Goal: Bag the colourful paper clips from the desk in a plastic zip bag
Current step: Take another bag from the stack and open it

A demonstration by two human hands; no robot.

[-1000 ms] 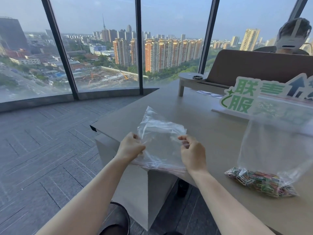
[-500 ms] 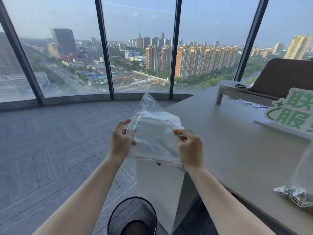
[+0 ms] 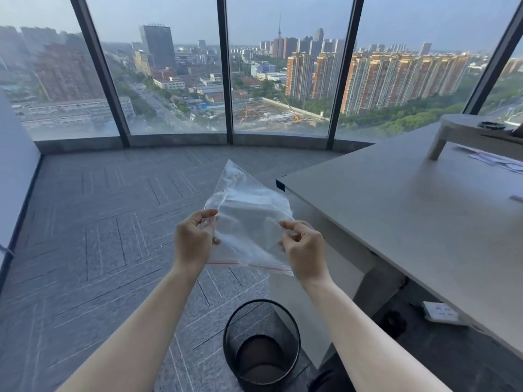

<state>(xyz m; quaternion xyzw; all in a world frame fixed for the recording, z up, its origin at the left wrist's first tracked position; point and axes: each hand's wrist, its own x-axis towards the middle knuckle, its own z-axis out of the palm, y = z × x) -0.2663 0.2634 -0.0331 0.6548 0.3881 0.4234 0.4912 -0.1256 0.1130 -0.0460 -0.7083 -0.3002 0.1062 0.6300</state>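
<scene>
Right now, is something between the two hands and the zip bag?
Nothing visible. The left hand and the right hand already pinch the empty plastic zip bag by its side edges, in the air beside the desk.

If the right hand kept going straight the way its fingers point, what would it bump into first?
The right hand points its fingers up and leftward, pinching the clear zip bag, so the bag itself comes first. Beyond that, probably the left hand gripping the other edge, though depth is hard to judge.
</scene>
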